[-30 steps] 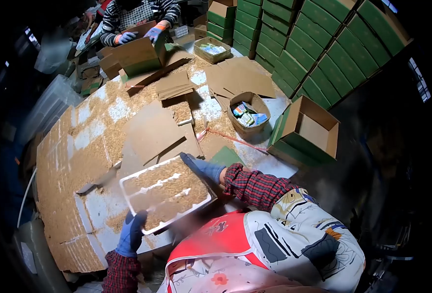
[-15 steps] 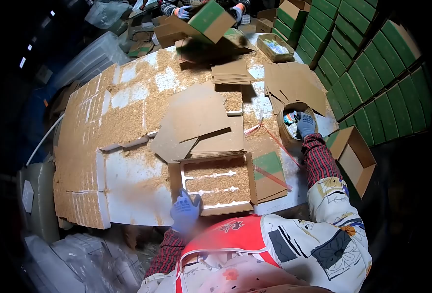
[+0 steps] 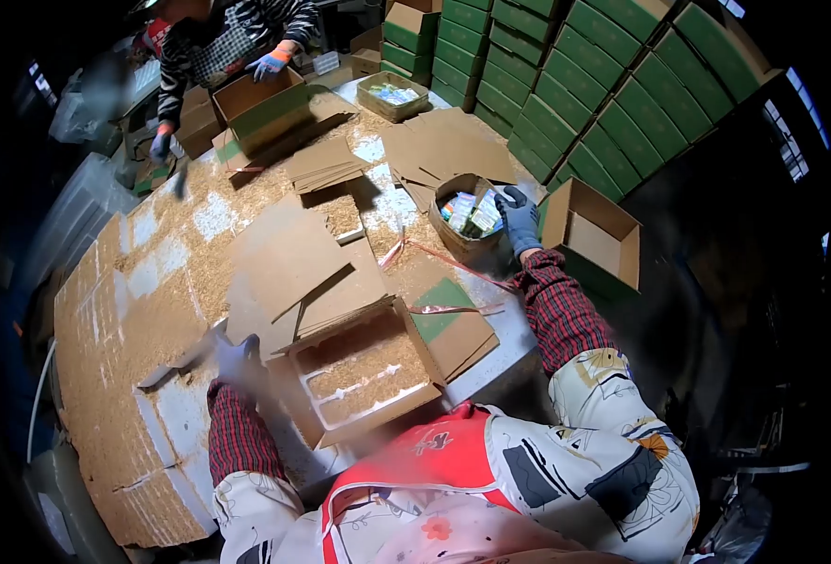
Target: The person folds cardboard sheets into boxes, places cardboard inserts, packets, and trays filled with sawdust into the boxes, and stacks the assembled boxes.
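Note:
My right hand, in a grey-blue glove, is at the right rim of a round basket. Its fingers look curved and apart. Small printed packets lie in the basket, one close to the fingertips; whether they touch it is unclear. My left hand, gloved and smeared by motion, is over the table, left of an open cardboard box; its fingers cannot be made out. Inside the box, a white-edged tray holds tan shavings divided by a white ridge. Flat cardboard sheets lie behind the box.
Green boxes are stacked high at the back right. An open carton stands right of the basket. Across the table, a co-worker handles a green carton. Red strapping crosses the table; white foam blocks lie left.
My view has swung right. My right hand has moved from over the packets to the basket's rim. My left hand has left the box's edge and moved up and left.

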`<state>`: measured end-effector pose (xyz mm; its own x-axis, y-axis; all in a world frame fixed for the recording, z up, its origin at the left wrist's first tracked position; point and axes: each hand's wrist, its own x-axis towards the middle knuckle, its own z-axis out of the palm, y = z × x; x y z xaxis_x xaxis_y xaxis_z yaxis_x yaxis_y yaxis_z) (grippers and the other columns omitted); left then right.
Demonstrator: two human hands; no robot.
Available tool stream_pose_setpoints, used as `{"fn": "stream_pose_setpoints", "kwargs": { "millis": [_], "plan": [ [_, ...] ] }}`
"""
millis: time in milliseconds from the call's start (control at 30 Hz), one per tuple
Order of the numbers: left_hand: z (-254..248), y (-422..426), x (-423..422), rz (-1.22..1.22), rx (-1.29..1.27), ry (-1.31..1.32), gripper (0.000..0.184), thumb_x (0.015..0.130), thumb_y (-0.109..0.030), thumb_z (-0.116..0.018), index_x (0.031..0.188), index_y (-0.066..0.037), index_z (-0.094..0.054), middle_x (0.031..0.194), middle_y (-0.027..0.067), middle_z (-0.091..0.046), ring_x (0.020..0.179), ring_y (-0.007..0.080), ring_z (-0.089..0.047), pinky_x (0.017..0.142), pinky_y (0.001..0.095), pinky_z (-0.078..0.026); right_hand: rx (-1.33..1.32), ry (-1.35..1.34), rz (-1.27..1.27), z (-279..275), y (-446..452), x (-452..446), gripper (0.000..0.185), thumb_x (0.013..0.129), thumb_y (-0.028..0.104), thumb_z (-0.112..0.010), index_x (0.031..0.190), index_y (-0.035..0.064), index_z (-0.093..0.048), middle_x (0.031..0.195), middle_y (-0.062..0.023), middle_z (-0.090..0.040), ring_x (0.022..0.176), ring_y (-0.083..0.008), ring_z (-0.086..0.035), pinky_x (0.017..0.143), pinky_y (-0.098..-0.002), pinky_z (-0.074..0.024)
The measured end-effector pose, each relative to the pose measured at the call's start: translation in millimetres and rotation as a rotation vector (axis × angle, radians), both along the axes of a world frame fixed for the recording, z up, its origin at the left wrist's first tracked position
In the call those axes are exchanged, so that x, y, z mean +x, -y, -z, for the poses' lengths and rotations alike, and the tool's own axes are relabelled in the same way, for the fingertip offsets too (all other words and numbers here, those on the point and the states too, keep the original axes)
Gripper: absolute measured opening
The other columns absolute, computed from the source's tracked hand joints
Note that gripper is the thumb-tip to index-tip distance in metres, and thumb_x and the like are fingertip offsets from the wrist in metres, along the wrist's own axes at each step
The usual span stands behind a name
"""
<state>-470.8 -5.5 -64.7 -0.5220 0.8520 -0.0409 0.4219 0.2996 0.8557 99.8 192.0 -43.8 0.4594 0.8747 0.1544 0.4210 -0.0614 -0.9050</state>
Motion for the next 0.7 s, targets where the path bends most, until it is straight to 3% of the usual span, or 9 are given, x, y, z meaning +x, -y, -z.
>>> {"fn": "stream_pose_setpoints", "kwargs": {
  "millis": [67,167,200,267,333,400,500,600,700],
  "plan": [
    [0.4,-0.9,-12.5,0.042,-0.02,0.23,0.075,0.067,-0.021,-0.081,0.128,0.004,-0.045,0.114,0.0173,-0.06,0.1,0.0248,-0.06,0.086,0.0339,-0.05,-0.075,0.042,-0.006,-10.5,11.2,4.1,0.045,0.078,0.02,-0.072,0.117,0.0011,-0.059,0.094,-0.0133,-0.069,0.082,-0.0167,-0.066,0.075,-0.0281,-0.0503],
    [32.5,-6.9,-77.5,0.098,-0.037,0.228,0.035,0.074,-0.016,-0.074,0.102,0.002,-0.063,0.088,0.0112,-0.067,0.083,0.0194,-0.064,0.077,0.0296,-0.051,0.168,0.094,-0.11,-22.1,31.7,-13.0,0.044,0.082,0.019,-0.068,0.12,0.0009,-0.058,0.107,-0.0143,-0.066,0.094,-0.0174,-0.064,0.08,-0.0287,-0.0496],
    [17.8,0.3,-82.3,0.062,0.109,-0.157,0.027,0.08,-0.016,-0.068,0.099,0.004,-0.064,0.083,0.008,-0.067,0.077,0.0168,-0.062,0.07,0.0315,-0.051,0.198,-0.116,-0.2,-42.5,53.3,-45.0,0.037,0.086,0.017,-0.064,0.118,-0.0002,-0.059,0.107,-0.013,-0.067,0.094,-0.0182,-0.064,0.082,-0.0286,-0.0494],
    [-15.7,13.9,-92.3,-0.144,0.085,-0.474,0.027,0.081,-0.024,-0.069,0.095,-0.001,-0.066,0.086,0.0116,-0.068,0.076,0.0212,-0.064,0.072,0.0312,-0.048,0.338,0.132,-0.389,-84.0,116.6,-98.2,0.031,0.086,0.015,-0.063,0.112,-0.0013,-0.062,0.105,-0.0145,-0.067,0.094,-0.0188,-0.065,0.082,-0.029,-0.0495],
    [-66.0,37.0,-77.7,-0.117,0.223,-0.477,0.023,0.084,-0.021,-0.065,0.097,-0.001,-0.066,0.091,0.0137,-0.067,0.082,0.0265,-0.064,0.075,0.0323,-0.047,0.387,0.255,-0.666,-108.2,180.9,-144.9,0.034,0.081,0.018,-0.068,0.11,0.0007,-0.063,0.092,-0.0177,-0.067,0.082,-0.0294,-0.065,0.079,-0.0337,-0.0494],
    [-103.5,58.7,-50.1,-0.085,0.436,-0.54,0.018,0.085,-0.017,-0.063,0.097,-0.003,-0.066,0.095,0.0124,-0.066,0.086,0.0282,-0.063,0.076,0.0336,-0.048,0.287,0.495,-1.086,-123.3,216.9,-176.5,0.042,0.078,0.024,-0.071,0.111,0.001,-0.062,0.1,-0.0187,-0.064,0.093,-0.0313,-0.062,0.085,-0.0367,-0.0464],
    [-155.6,95.5,24.1,0.214,0.488,-1.069,0.022,0.082,-0.008,-0.064,0.104,-0.005,-0.065,0.094,0.0126,-0.064,0.084,0.0294,-0.061,0.073,0.0353,-0.049,0.224,0.196,-0.851,-106.0,218.8,-175.2,0.04,0.081,0.02,-0.07,0.114,-0.0008,-0.06,0.105,-0.0175,-0.064,0.098,-0.0282,-0.061,0.087,-0.0348,-0.0463],
    [-125.4,129.3,81.4,0.841,0.415,-1.202,0.039,0.07,-0.013,-0.062,0.109,-0.012,-0.063,0.102,0.0042,-0.06,0.088,0.0219,-0.058,0.068,0.0359,-0.049,0.316,-0.346,-0.546,-126.7,213.9,-171.6,0.031,0.085,0.005,-0.064,0.114,-0.0038,-0.059,0.104,-0.0141,-0.064,0.097,-0.0162,-0.061,0.083,-0.027,-0.0462],
    [-64.2,131.4,119.2,1.282,0.066,-1.028,0.031,0.076,-0.012,-0.053,0.106,-0.017,-0.061,0.096,0.0042,-0.054,0.086,0.0216,-0.054,0.074,0.0344,-0.047,0.253,0.353,-0.96,-129.0,228.1,-180.9,0.033,0.083,0.019,-0.063,0.113,0.0047,-0.059,0.101,-0.015,-0.062,0.088,-0.0289,-0.06,0.08,-0.0381,-0.0471]
  ]
}}
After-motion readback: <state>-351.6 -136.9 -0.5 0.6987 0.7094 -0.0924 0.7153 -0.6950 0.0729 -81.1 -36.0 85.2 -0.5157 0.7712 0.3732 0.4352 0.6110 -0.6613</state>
